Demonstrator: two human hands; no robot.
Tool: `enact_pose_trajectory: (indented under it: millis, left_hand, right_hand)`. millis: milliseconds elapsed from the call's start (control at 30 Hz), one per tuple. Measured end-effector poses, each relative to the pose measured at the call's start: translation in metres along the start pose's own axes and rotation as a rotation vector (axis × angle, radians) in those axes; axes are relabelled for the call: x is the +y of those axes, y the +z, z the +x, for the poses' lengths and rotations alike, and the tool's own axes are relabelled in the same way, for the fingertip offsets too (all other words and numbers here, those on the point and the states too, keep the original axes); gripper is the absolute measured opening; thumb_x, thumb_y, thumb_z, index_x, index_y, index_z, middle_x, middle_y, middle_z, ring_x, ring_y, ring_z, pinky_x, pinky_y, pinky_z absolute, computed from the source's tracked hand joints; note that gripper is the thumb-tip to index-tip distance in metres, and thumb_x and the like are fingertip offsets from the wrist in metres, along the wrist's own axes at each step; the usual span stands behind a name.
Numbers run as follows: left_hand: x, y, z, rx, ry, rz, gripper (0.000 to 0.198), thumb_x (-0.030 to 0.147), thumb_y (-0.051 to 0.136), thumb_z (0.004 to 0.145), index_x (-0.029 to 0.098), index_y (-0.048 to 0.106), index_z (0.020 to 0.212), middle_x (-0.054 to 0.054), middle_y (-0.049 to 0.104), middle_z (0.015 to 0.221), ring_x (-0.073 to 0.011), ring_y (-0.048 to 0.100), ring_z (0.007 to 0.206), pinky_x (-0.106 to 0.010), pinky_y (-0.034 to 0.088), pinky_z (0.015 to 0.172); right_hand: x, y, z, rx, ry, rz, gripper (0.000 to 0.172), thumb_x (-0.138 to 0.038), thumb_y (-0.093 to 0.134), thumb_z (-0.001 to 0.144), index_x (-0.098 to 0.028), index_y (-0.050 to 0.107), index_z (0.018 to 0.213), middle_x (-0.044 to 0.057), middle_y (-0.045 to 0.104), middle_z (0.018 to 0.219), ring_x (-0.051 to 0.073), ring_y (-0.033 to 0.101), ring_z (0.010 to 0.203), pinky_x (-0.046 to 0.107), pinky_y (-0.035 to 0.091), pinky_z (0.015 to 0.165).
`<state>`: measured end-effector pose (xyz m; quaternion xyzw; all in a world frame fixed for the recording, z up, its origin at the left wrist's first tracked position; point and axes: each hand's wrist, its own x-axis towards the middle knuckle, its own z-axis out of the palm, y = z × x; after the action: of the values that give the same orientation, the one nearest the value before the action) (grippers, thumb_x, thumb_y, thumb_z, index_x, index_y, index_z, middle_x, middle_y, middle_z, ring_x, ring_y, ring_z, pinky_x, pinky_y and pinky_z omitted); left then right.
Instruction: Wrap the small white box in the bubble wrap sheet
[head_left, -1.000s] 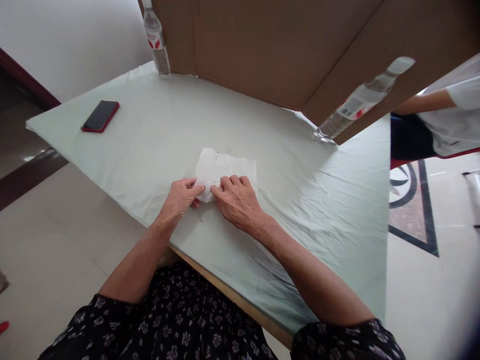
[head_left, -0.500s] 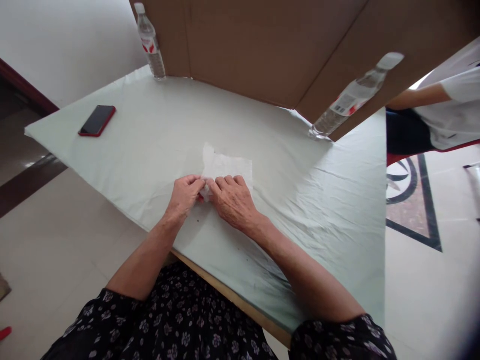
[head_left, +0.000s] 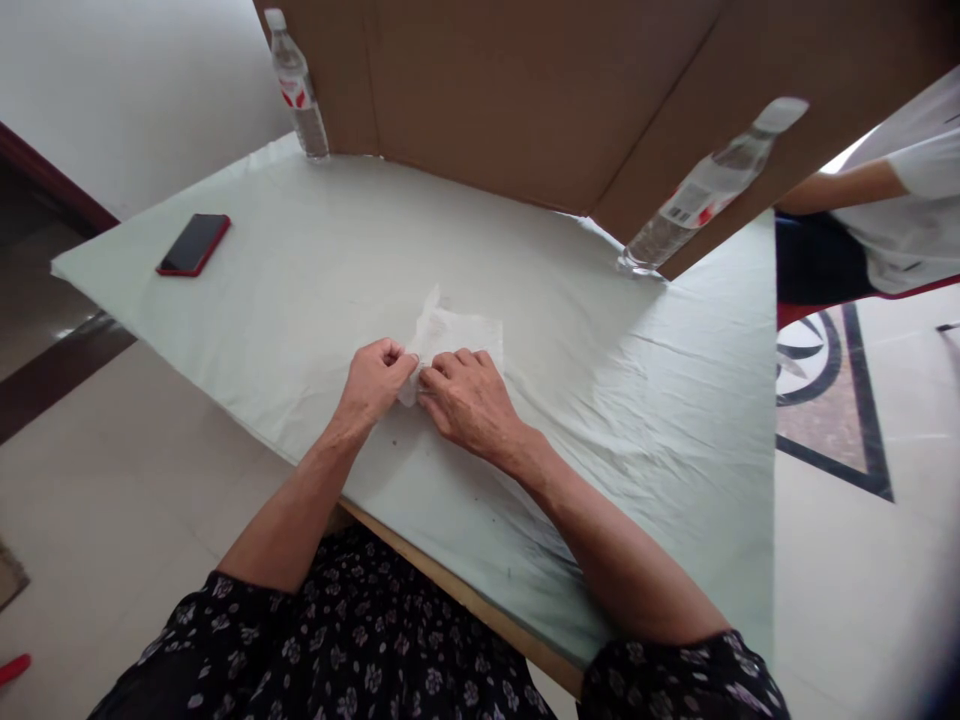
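Observation:
A thin white tissue (head_left: 469,330) lies on the cloth-covered table (head_left: 345,260), its left edge raised and crumpled. My left hand (head_left: 375,378) pinches that edge between thumb and forefinger. From the right, my right hand (head_left: 471,400) lies over the near part of the tissue with its fingers bent, thumb and forefinger closed on the folded edge beside the left fingertips. Both hands hide the tissue's near side, and whatever may be under the fold cannot be made out.
A phone in a red case (head_left: 195,245) lies at the left. One water bottle (head_left: 298,90) stands at the back left, another bottle (head_left: 709,190) at the right, both against a tall cardboard panel (head_left: 495,100). Beyond the panel, a person's arm (head_left: 847,190) shows.
The tissue's raised left edge has shifted slightly right and folded over. My left fingertips have moved a little right. A small red bit by the left fingers no longer shows.

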<state>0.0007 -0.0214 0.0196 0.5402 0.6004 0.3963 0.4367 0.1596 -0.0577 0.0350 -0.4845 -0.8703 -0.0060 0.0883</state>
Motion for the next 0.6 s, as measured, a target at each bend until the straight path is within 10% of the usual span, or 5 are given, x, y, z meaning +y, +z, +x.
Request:
enact_pose_trajectory:
  millis: [467, 600]
  left_hand:
    - [0.017, -0.005, 0.002, -0.331, -0.055, 0.008, 0.019, 0.023, 0.056, 0.066, 0.017, 0.072, 0.074, -0.001, 0.064, 0.062, -0.0136, 0.058, 0.055, -0.024, 0.049, 0.053]
    - [0.019, -0.007, -0.004, -0.386, 0.134, 0.264, 0.026, 0.020, 0.052, 0.074, 0.018, 0.076, 0.083, -0.002, 0.067, 0.071, -0.0156, 0.061, 0.063, -0.027, 0.050, 0.062]
  right_hand:
    - [0.014, -0.003, -0.008, 0.026, 0.004, 0.266, 0.030, -0.004, 0.046, 0.083, -0.016, 0.067, 0.100, 0.011, 0.074, 0.100, 0.023, 0.060, 0.091, 0.036, 0.039, 0.087]
    - [0.020, -0.004, -0.011, 0.076, 0.014, 0.384, 0.029, -0.006, 0.046, 0.084, -0.019, 0.068, 0.097, 0.007, 0.076, 0.098, 0.022, 0.065, 0.092, 0.036, 0.042, 0.089]
